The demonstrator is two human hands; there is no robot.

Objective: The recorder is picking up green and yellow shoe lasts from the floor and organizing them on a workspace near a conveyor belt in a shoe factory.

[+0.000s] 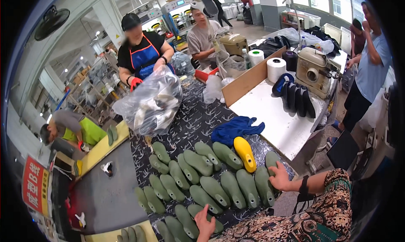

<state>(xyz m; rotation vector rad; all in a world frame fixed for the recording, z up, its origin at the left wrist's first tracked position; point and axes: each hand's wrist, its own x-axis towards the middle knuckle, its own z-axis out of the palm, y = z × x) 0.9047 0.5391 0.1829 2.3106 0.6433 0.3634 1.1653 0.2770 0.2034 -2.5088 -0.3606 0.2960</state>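
The right hand [279, 177], nearer than the left hand [205, 226], meets a green shoe last [272, 158] just beyond its fingers, long axis pointing away; its grip is unclear. The left, fingers parted, overlies a second last [194, 208].

The short-sleeved garment [274, 228] is printed black, tan and brown with teal-green bands [325, 232]; a black wristband [303, 185] adjoins the bare right hand [279, 177].
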